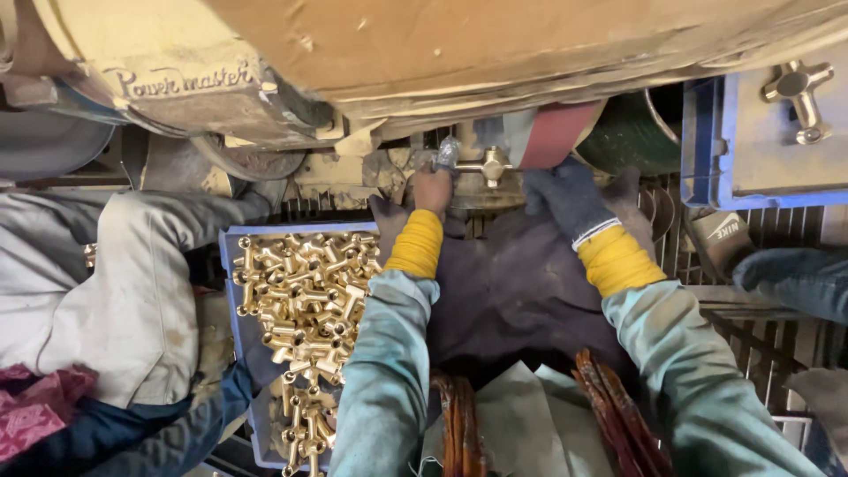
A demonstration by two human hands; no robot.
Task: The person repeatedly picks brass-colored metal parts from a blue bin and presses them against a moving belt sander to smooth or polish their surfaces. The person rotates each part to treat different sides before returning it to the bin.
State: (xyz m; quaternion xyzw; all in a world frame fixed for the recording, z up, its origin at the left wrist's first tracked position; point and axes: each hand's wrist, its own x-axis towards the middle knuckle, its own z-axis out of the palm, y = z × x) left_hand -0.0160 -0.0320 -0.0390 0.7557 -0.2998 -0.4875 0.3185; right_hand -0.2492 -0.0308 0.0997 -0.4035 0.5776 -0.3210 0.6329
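The person's left hand (432, 189), bare below a yellow cuff, is closed around 1 brass cross-shaped fitting (491, 165) and presses it up at the lower edge of the red sanding belt (556, 132). The right hand (567, 198), in a dark glove, sits just beside the fitting under the same belt; whether its fingers grasp anything cannot be told. Both forearms rest over a dark cloth (512, 291) on the lap. To the left, a blue tray (231, 243) is heaped with brass fittings (305, 300). At the top right corner, 1 silver-coloured fitting (799, 93) lies in another blue tray (702, 141).
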